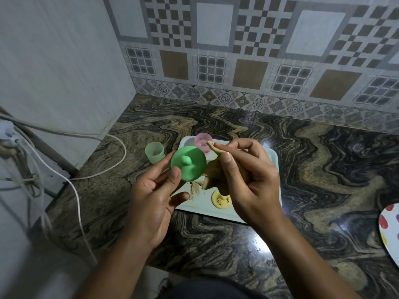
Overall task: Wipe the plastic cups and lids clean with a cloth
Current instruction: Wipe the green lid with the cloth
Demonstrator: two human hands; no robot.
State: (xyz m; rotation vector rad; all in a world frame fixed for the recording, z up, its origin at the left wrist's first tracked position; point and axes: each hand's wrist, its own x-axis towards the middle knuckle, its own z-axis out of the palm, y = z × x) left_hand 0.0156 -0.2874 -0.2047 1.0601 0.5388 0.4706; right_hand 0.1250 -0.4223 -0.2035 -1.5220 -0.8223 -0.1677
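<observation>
The left hand (151, 197) pinches the round green plastic lid (188, 163) by its rim above the white tray's (273, 157) left edge; light, stiff, probably slippery. The right hand (248, 178) closes on a soft tan cloth (216, 169).

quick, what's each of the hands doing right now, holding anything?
Left hand: closed on the green lid, pinched at its edge.
Right hand: closed on the tan cloth.
</observation>
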